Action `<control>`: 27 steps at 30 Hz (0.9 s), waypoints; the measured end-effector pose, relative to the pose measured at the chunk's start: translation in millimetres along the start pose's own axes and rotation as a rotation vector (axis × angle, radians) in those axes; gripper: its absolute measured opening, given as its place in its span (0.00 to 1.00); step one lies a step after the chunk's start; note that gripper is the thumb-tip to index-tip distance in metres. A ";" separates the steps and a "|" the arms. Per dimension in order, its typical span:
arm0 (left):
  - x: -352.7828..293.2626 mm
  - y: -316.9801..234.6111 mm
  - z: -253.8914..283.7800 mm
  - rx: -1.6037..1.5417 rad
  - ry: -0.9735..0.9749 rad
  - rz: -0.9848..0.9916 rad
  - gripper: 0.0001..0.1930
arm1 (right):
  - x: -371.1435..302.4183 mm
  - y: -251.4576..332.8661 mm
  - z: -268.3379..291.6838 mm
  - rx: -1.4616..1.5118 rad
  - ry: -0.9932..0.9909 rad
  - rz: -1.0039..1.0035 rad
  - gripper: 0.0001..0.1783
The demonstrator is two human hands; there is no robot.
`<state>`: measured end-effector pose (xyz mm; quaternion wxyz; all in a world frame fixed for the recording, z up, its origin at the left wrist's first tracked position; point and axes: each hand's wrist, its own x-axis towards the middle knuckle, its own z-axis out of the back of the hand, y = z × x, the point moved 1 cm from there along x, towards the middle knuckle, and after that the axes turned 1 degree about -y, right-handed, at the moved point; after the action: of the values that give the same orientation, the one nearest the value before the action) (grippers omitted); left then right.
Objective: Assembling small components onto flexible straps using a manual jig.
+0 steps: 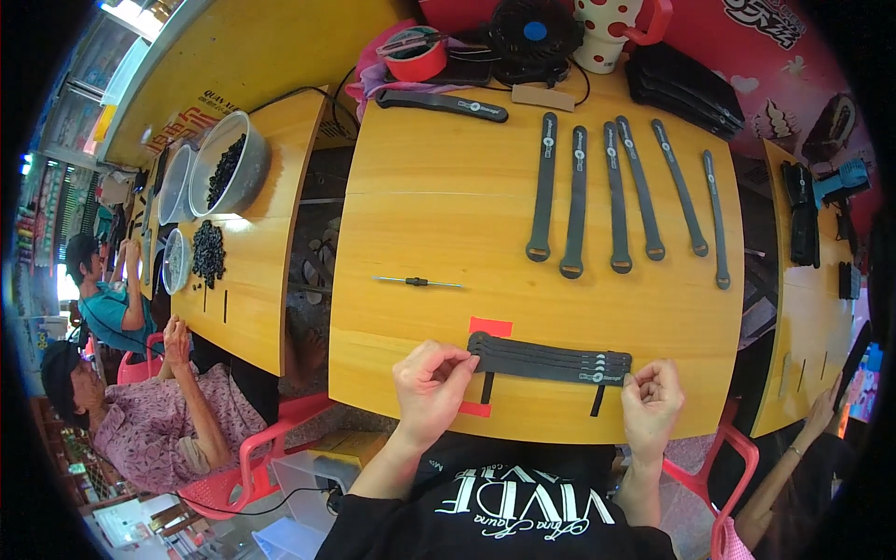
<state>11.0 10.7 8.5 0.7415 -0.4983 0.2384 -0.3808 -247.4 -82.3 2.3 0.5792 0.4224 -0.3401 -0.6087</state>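
Straps (551, 362) lie in a flat, stepped pile near our edge of the table (420, 224), each one peeking out past the next. Our left hand (429, 383) has its thumb and finger pinched on the pile's left end. Our right hand (653, 401) is at the right end with its fingertips close together, but we cannot tell if they grip a strap. Two thin black strips (597, 401) poke out below the pile. To do this well, we think we should line up both ends, keep the steps even, and press gently so nothing slides. We should also keep the pile straight across both strips.
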 end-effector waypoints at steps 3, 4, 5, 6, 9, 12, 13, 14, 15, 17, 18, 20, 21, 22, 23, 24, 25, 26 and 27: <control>0.2 -1.9 0.3 0.030 0.007 -0.015 0.05 | 0.0 0.3 -0.3 0.007 -0.002 0.000 0.13; 0.0 -1.8 0.3 0.031 0.006 -0.015 0.05 | -0.2 0.1 -0.7 0.006 -0.005 -0.005 0.13; -0.3 -1.6 0.3 0.033 0.004 -0.009 0.05 | -0.1 -0.4 -1.2 0.008 -0.004 -0.005 0.13; -0.3 -1.8 -0.1 0.031 0.004 -0.003 0.05 | 0.0 -0.2 -1.0 0.008 -0.006 0.002 0.13; 0.2 -3.6 -0.9 0.061 0.001 -0.021 0.04 | 0.0 0.7 0.2 -0.003 -0.005 0.003 0.13; 0.3 -4.8 -1.4 0.094 0.001 -0.040 0.04 | -0.4 0.5 0.6 -0.013 -0.002 -0.003 0.13; 0.1 -4.7 -1.6 0.094 0.002 -0.040 0.04 | -0.5 0.4 0.6 -0.011 -0.003 -0.004 0.13; -0.3 -4.2 -1.8 0.083 -0.004 -0.026 0.04 | -0.5 -0.6 0.6 -0.011 -0.003 -0.004 0.13; -0.3 -3.6 -2.2 0.071 -0.009 -0.013 0.04 | -0.3 -2.0 0.6 -0.009 -0.002 0.002 0.13; 0.1 -4.6 -2.5 0.077 -0.009 -0.008 0.04 | -0.3 -2.9 0.1 -0.007 -0.001 0.009 0.13; 0.5 -5.6 -2.5 0.083 -0.010 -0.005 0.04 | -0.4 -2.4 -0.1 0.004 -0.003 -0.001 0.12; 1.4 -7.1 -2.1 0.094 -0.007 -0.021 0.04 | -0.5 -1.9 0.2 0.015 -0.005 -0.010 0.12; 2.0 -6.9 -2.1 0.105 -0.003 -0.036 0.04 | -0.4 -2.3 0.0 0.005 -0.004 -0.008 0.13; 2.4 -6.1 -2.0 0.104 -0.003 -0.036 0.04 | -0.3 -2.6 -0.2 -0.005 -0.002 -0.006 0.13; 2.7 -4.9 -1.9 0.106 0.002 -0.041 0.04 | 0.0 -2.3 -0.4 -0.005 -0.003 -0.006 0.13; 2.8 -4.6 -1.7 0.108 0.006 -0.045 0.04 | 0.5 -1.0 -0.2 -0.024 0.000 0.008 0.13; 3.0 -4.6 -1.1 0.108 0.007 -0.045 0.04 | 0.8 0.0 -0.2 -0.042 0.003 0.022 0.13; 3.2 -4.7 -0.3 0.119 0.022 -0.041 0.03 | 0.9 0.5 -0.3 -0.042 0.002 0.022 0.13; 3.0 -4.8 0.1 0.129 0.037 -0.038 0.03 | 0.6 0.7 -0.3 -0.048 -0.003 0.031 0.13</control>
<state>11.3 7.4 13.1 0.7602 -0.4465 0.2175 -0.4188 -246.8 -82.9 2.7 0.5981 0.4020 -0.3328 -0.6081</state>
